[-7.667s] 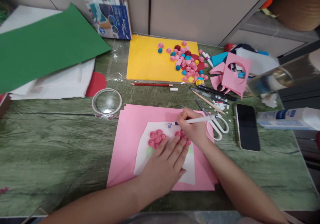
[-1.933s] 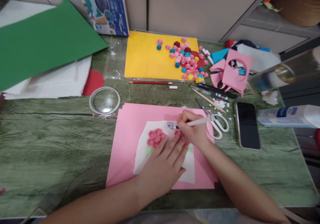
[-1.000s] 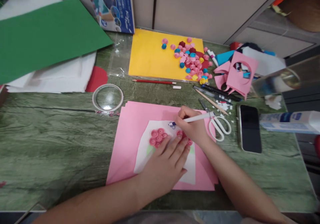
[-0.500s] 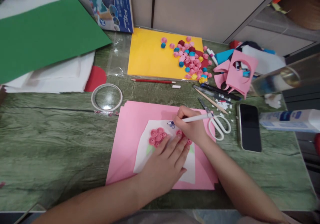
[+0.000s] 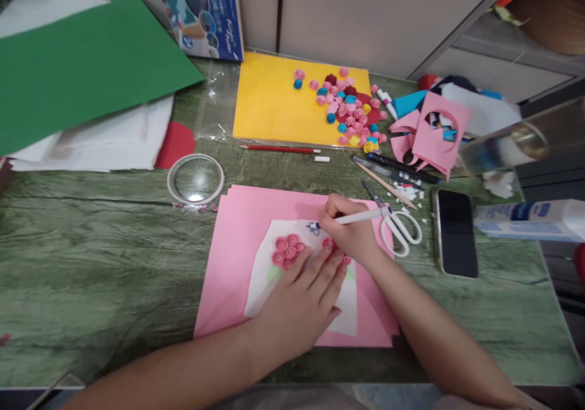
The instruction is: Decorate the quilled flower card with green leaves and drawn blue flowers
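Observation:
My left hand (image 5: 304,300) lies flat with fingers spread on a white sheet of paper (image 5: 261,282), which rests on pink card sheets (image 5: 223,276). In my right hand (image 5: 350,227) is a white marker pen (image 5: 363,216), its tip at a small blue drawing (image 5: 313,228) near the sheet's top edge. A cluster of pink coiled paper flowers (image 5: 287,250) sits left of my fingers. A second pink cluster (image 5: 328,242) is partly covered by my left fingers. Pale green patches show below both clusters.
White-handled scissors (image 5: 402,234) lie right of my right hand, near a phone (image 5: 456,233) and a glue bottle (image 5: 530,220). Behind are a red pencil (image 5: 281,148), tape roll (image 5: 171,178), and yellow card (image 5: 269,99) bearing many paper coils. Green card (image 5: 91,69) covers the left back.
My right hand and the marker have shifted very slightly to the right, the tip drawing back a little from the blue drawing. My left hand stays in place.

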Demonstrator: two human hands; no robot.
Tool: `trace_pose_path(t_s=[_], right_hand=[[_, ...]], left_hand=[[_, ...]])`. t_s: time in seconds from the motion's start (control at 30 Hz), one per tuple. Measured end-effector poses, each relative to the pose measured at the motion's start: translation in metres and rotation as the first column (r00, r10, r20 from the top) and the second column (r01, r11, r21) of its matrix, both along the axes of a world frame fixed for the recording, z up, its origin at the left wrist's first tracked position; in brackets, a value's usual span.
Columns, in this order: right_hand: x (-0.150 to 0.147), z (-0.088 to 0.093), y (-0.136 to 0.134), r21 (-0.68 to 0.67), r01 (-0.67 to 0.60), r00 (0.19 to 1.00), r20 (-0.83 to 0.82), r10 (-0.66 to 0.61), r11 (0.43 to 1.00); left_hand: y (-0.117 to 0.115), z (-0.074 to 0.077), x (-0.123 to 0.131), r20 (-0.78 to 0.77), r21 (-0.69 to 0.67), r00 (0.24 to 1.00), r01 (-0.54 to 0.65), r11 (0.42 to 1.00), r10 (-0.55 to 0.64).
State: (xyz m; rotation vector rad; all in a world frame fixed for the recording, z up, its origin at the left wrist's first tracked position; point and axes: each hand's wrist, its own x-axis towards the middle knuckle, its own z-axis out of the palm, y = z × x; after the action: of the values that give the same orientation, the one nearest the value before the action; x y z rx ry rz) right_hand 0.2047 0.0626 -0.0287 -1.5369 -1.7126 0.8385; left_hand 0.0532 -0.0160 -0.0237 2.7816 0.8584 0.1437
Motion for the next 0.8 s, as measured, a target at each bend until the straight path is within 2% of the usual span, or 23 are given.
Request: trace_pose_path(t_s=[0.37,0.8], right_hand=[[0.001,0.0007,-0.0016,-0.052,0.05,0.992,-0.114,-0.056,0.997],[-0.0001,0.0022,-0.0015,-0.034,0.001,0.999,-0.044,-0.002,0.999]], left_hand=[[0.0005,0.0007,0.0003,0.004,-0.012,1.0,0.0,1.0,0.0],[0.001,0.0016,0.0003,0.004,-0.013,1.0,0.002,1.0,-0.002]])
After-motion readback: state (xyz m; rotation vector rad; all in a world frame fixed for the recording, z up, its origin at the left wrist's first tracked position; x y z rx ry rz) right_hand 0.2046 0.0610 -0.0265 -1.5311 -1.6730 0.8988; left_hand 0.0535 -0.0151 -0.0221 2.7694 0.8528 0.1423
